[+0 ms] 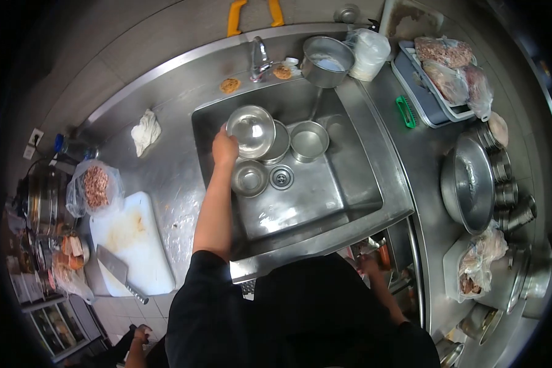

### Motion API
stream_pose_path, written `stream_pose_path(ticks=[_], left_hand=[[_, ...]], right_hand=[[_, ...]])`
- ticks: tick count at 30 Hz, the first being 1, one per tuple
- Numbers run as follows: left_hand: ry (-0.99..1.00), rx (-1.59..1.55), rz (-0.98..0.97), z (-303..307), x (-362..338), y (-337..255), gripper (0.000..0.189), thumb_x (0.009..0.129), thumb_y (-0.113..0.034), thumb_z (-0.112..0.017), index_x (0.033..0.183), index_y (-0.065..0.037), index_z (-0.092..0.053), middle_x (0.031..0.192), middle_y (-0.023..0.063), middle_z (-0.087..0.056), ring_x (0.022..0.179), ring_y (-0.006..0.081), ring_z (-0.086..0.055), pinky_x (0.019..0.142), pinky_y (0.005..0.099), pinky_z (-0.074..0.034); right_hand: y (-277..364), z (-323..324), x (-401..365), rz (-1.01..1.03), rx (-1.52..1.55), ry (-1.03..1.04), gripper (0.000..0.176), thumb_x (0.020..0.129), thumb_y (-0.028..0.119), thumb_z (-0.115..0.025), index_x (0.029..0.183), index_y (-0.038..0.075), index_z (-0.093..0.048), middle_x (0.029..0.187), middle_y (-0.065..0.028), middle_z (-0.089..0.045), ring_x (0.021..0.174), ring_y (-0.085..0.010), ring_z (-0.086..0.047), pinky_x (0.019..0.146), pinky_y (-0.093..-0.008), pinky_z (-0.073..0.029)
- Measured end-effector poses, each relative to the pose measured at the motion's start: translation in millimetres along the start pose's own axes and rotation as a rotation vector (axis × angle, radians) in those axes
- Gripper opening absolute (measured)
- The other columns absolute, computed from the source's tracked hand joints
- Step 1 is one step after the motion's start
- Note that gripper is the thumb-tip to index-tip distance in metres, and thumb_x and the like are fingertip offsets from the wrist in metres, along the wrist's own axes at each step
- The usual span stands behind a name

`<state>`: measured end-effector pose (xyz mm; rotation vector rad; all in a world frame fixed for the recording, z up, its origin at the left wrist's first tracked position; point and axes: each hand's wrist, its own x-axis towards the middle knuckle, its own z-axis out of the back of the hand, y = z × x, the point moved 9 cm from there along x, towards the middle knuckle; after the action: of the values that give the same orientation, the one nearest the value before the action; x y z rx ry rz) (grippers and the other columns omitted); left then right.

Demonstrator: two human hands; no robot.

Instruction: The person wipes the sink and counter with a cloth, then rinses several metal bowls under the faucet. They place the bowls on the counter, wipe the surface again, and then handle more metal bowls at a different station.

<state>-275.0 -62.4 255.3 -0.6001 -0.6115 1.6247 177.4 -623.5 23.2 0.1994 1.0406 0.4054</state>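
My left hand (226,149) is closed on the rim of a shiny metal bowl (251,130) over the left part of the sink (349,202). Beneath and beside that bowl are a round metal pan (279,142), another round pan (310,141) and a smaller bowl (249,178), near the drain (281,177). My right hand (368,266) is low at the right, by the open space under the counter, near an orange item (384,257). Its fingers are too small and dim to tell what they hold, if anything.
Left are a white cutting board (141,239), a cleaver (113,265), bagged meat (96,186) and a cloth (145,132). A pot (327,61) stands by the faucet (260,60). Right are a green brush (406,111) and large basin (469,184). Another person's hand (142,333) shows bottom left.
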Motion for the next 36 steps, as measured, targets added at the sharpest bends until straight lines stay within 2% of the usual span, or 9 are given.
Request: stream_pose_path(ticks=[4, 6, 11, 16, 18, 19, 23, 29, 36], left_hand=[[-0.027, 0.294, -0.121, -46.9, 9.0, -14.2, 0.063, 0.081, -0.008, -0.053, 0.141, -0.020, -0.038, 0.123, 0.0204, -0.051, 0.092, 0.0378, -0.063, 0.079, 0.0444, -0.051], [-0.025, 0.420, -0.148, -71.5, 28.4, -23.5, 0.067, 0.082, -0.006, -0.054, 0.143, -0.024, -0.035, 0.127, 0.0192, -0.048, 0.084, 0.0371, -0.066, 0.072, 0.0428, -0.054], [0.091, 0.460, -0.048, -158.6, 52.6, 16.8, 0.069, 0.082, -0.006, -0.053, 0.144, -0.024, -0.030, 0.125, 0.0202, -0.049, 0.088, 0.0374, -0.065, 0.074, 0.0435, -0.054], [0.390, 0.157, 0.166, -282.1, 84.9, 139.9, 0.026, 0.087, -0.012, -0.046, 0.107, -0.005, -0.063, 0.090, 0.0248, -0.066, 0.088, 0.0336, -0.067, 0.071, 0.0420, -0.054], [0.444, -0.030, 0.400, -273.3, 81.7, 154.4, 0.023, 0.086, -0.015, -0.049, 0.098, -0.004, -0.065, 0.089, 0.0241, -0.067, 0.089, 0.0326, -0.066, 0.072, 0.0424, -0.053], [0.486, -0.214, 0.630, -272.0, 72.7, 167.7, 0.023, 0.085, -0.018, -0.051, 0.088, -0.003, -0.067, 0.089, 0.0235, -0.067, 0.089, 0.0315, -0.066, 0.073, 0.0427, -0.053], [0.421, -0.344, 0.720, -279.4, 75.4, 190.4, 0.026, 0.086, -0.024, -0.052, 0.092, -0.003, -0.067, 0.093, 0.0202, -0.068, 0.087, 0.0303, -0.067, 0.075, 0.0443, -0.051], [-0.144, -0.018, -0.514, -165.0, 80.6, 1.0, 0.034, 0.080, -0.009, -0.058, 0.108, -0.025, -0.070, 0.106, 0.0053, -0.067, 0.099, 0.0248, -0.059, 0.087, 0.0349, -0.045], [-0.178, 0.070, -0.769, -75.2, 41.8, -137.0, 0.037, 0.077, -0.004, -0.062, 0.109, -0.022, -0.069, 0.122, 0.0051, -0.059, 0.111, 0.0261, -0.053, 0.091, 0.0373, -0.044]], right_hand=[[-133.3, -41.2, 55.9, -0.107, 0.414, 0.273, 0.022, 0.089, 0.030, -0.057, 0.093, 0.009, -0.057, 0.064, -0.0099, -0.063, 0.050, -0.0201, -0.063, 0.043, -0.0319, -0.050], [-115.2, -13.2, 13.8, 0.159, -0.159, 0.038, 0.020, 0.090, 0.031, -0.055, 0.096, 0.012, -0.057, 0.069, -0.0110, -0.064, 0.052, -0.0220, -0.063, 0.042, -0.0333, -0.049], [-154.3, -14.9, -15.2, -0.456, 0.507, 0.252, 0.017, 0.090, 0.029, -0.053, 0.092, 0.013, -0.057, 0.071, -0.0055, -0.059, 0.052, -0.0164, -0.054, 0.045, -0.0319, -0.045], [-81.5, 21.7, -24.1, -0.321, 0.201, 0.079, 0.021, 0.091, 0.028, -0.055, 0.100, 0.010, -0.054, 0.073, -0.0063, -0.061, 0.054, -0.0158, -0.056, 0.047, -0.0320, -0.047], [-46.4, 15.5, -11.6, 0.112, 0.024, 0.156, 0.020, 0.091, 0.028, -0.054, 0.101, 0.010, -0.054, 0.074, -0.0066, -0.061, 0.054, -0.0151, -0.057, 0.047, -0.0309, -0.047], [-36.8, 19.2, -19.8, -0.166, 0.266, 0.092, 0.020, 0.092, 0.027, -0.053, 0.104, 0.010, -0.055, 0.074, -0.0063, -0.061, 0.054, -0.0151, -0.057, 0.045, -0.0292, -0.047], [2.0, 17.4, -18.6, -0.084, 0.176, 0.047, 0.027, 0.087, 0.028, -0.057, 0.103, 0.006, -0.057, 0.071, -0.0066, -0.064, 0.053, -0.0151, -0.060, 0.045, -0.0289, -0.047], [-2.9, 21.3, 6.3, 0.019, 0.140, 0.070, 0.024, 0.087, 0.028, -0.056, 0.094, 0.005, -0.062, 0.070, -0.0070, -0.065, 0.054, -0.0148, -0.061, 0.047, -0.0296, -0.049], [-32.7, 13.1, 8.1, -0.125, 0.191, 0.116, 0.020, 0.089, 0.027, -0.055, 0.089, 0.008, -0.062, 0.067, -0.0058, -0.062, 0.049, -0.0138, -0.056, 0.042, -0.0293, -0.045]])
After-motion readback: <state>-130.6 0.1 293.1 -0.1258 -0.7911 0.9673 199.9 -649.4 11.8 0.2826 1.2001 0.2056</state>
